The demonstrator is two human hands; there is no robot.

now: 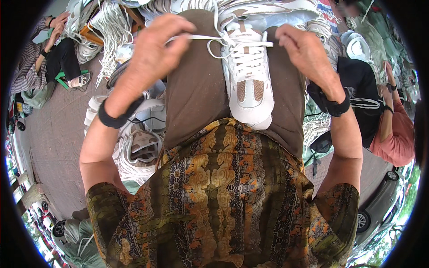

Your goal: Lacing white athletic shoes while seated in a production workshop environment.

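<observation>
In the head view, a white and brown shoe (251, 100) lies at one o'clock between the person's brown trouser legs (196, 80), its toe toward six o'clock and its tongue toward twelve. The left forearm (100, 143) rises from eight o'clock, bent at the elbow, a black band (115, 117) round its wrist. At eleven o'clock the left hand (161, 38) is turned palm-inward, its fingers curled and closed on a white lace (203, 37) that runs straight to it from the top of the shoe. The right forearm (348, 138) comes up from four o'clock, also banded in black, and leans in toward twelve. Between one and two o'clock the right hand (304, 47) shows its back, knuckles raised and fingers bent toward the shoe, just beside a lace end pointing at three o'clock; whether its fingertips are together or apart, I cannot tell. More shoes (142, 147) are piled near nine o'clock under the left forearm, and a bundle of laces (111, 40) hangs between ten and eleven.
</observation>
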